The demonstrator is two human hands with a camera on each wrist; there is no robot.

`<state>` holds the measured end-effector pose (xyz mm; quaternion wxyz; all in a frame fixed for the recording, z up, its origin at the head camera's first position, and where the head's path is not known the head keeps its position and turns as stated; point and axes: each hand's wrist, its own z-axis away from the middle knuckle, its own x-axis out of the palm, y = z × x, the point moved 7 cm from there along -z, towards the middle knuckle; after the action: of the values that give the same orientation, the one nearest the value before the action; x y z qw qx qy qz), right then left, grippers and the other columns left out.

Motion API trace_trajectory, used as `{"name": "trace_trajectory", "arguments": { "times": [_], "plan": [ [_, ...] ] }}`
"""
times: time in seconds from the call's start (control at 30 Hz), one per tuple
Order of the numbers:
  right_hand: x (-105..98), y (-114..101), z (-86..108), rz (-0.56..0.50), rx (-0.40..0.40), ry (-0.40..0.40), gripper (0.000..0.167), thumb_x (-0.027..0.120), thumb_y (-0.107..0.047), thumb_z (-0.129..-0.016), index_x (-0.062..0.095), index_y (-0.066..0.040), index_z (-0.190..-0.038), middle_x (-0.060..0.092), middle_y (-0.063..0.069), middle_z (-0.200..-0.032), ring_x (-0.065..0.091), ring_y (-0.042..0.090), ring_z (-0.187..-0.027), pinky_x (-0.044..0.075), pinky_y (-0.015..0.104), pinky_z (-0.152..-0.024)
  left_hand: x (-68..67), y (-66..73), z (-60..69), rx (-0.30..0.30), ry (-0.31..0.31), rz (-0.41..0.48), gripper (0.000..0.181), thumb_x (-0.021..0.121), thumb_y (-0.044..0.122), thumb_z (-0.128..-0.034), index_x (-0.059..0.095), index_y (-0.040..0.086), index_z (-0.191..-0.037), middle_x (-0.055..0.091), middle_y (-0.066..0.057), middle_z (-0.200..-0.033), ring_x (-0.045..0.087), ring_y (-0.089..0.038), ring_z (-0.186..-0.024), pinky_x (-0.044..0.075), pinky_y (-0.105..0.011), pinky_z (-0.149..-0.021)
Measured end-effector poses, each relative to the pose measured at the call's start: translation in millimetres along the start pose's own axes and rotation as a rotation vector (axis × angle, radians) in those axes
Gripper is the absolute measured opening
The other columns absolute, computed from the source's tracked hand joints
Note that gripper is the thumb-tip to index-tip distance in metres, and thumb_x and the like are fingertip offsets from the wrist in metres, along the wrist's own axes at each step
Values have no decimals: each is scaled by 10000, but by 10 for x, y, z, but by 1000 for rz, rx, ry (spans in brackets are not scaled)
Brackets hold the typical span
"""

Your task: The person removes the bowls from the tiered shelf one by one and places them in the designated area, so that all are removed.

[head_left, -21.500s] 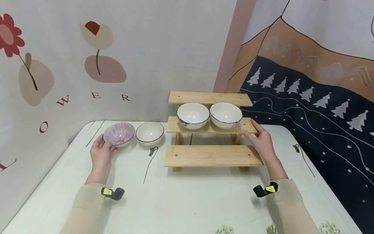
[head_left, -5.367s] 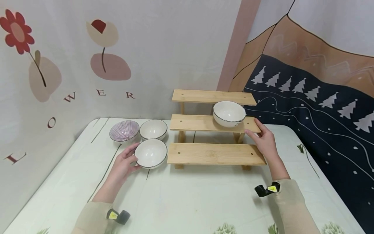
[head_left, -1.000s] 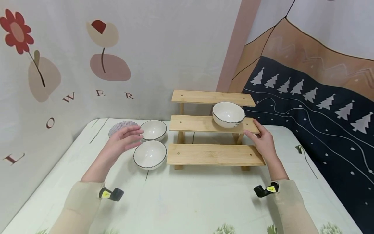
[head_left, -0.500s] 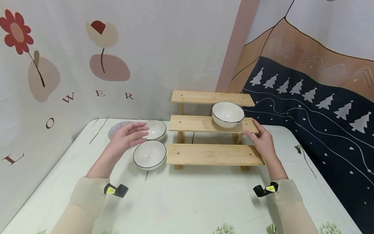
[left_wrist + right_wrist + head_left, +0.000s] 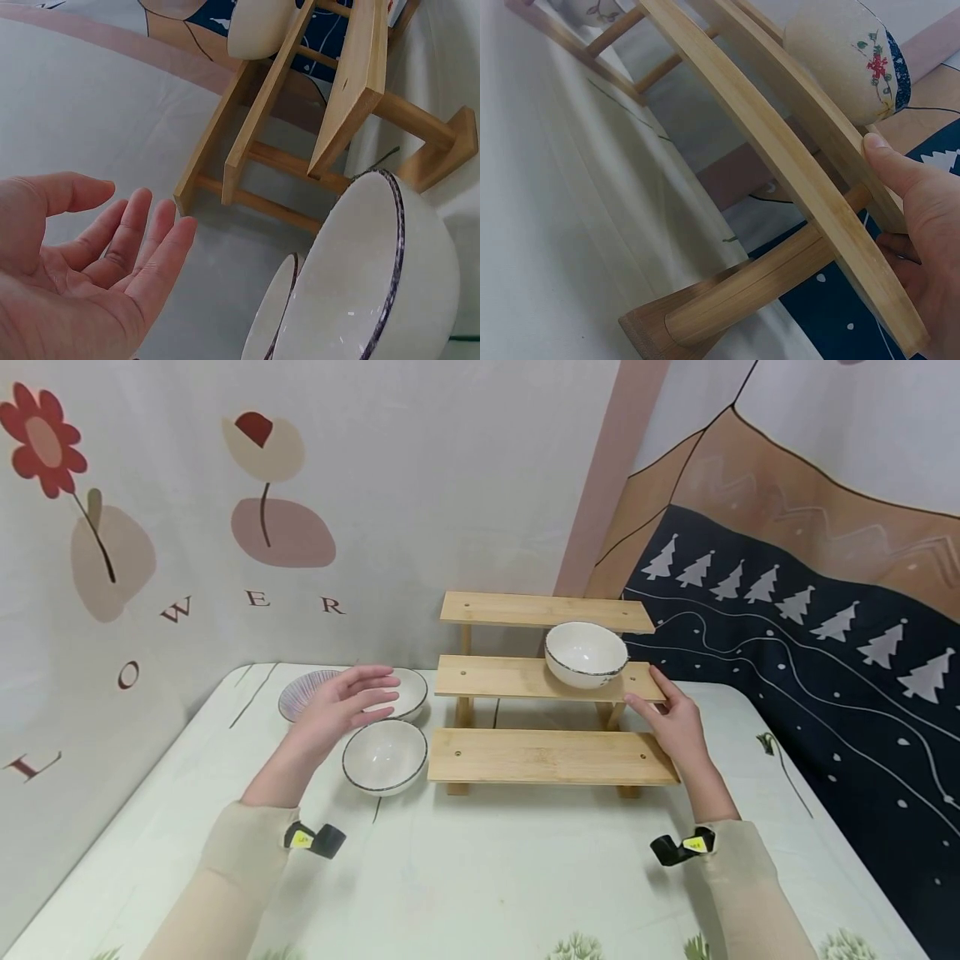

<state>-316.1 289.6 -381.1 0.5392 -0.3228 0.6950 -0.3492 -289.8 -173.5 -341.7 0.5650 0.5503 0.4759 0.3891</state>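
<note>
My left hand (image 5: 347, 703) hovers over the bowls on the table's left, fingers extended and nothing held; the left wrist view shows its empty palm. Below it are a purple striped bowl (image 5: 297, 693) and a white bowl (image 5: 414, 693), both partly hidden by the hand. In front of them sits another dark-rimmed white bowl (image 5: 385, 757). With thumb and fingers, my right hand (image 5: 678, 724) grips the right end of the middle board of a three-tier wooden shelf (image 5: 553, 758). A white bowl (image 5: 587, 655) with a flower print (image 5: 877, 67) stands on that board.
A pale cloth with printed plants covers the table (image 5: 480, 877). Behind stands a light wall hanging (image 5: 420, 485) with flowers and letters. A dark blue tree-patterned cloth (image 5: 825, 677) hangs at the right, beyond the shelf.
A white bowl from the middle board's left now stands on the table, released by my left hand. Lately that hand has shifted right over the bowls. My right hand keeps its hold.
</note>
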Motion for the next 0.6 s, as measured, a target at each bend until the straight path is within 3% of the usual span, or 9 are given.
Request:
{"name": "trace_trajectory", "arguments": {
  "times": [0.17,0.33,0.6],
  "plan": [
    [-2,-1,-2,0,-1,0,827,659,-443,-942,246,-130,-1587,267,146,-1639,337,328,-1486,322,466,-1210,83,40,-37,-6,-3,-7,486,551,146,-1021,406,-33,-1450,502,-202,-1419,632,-78,-1138,565,-249,-985],
    [3,2,-6,1,-4,-1,832,659,-447,-940,243,-130,-1588,266,148,-1639,337,330,-1485,324,466,-1209,149,69,-69,-11,-6,1,458,553,141,-1019,434,-3,-1437,513,-189,-1408,619,-145,-1183,559,-259,-999],
    [0,9,-6,-4,2,-3,845,659,-458,-937,233,-131,-1589,259,136,-1642,317,325,-1494,310,465,-1217,271,105,-148,-20,-11,12,453,560,137,-1014,442,16,-1435,527,-177,-1407,622,-151,-1191,557,-286,-1008]
  ]
}}
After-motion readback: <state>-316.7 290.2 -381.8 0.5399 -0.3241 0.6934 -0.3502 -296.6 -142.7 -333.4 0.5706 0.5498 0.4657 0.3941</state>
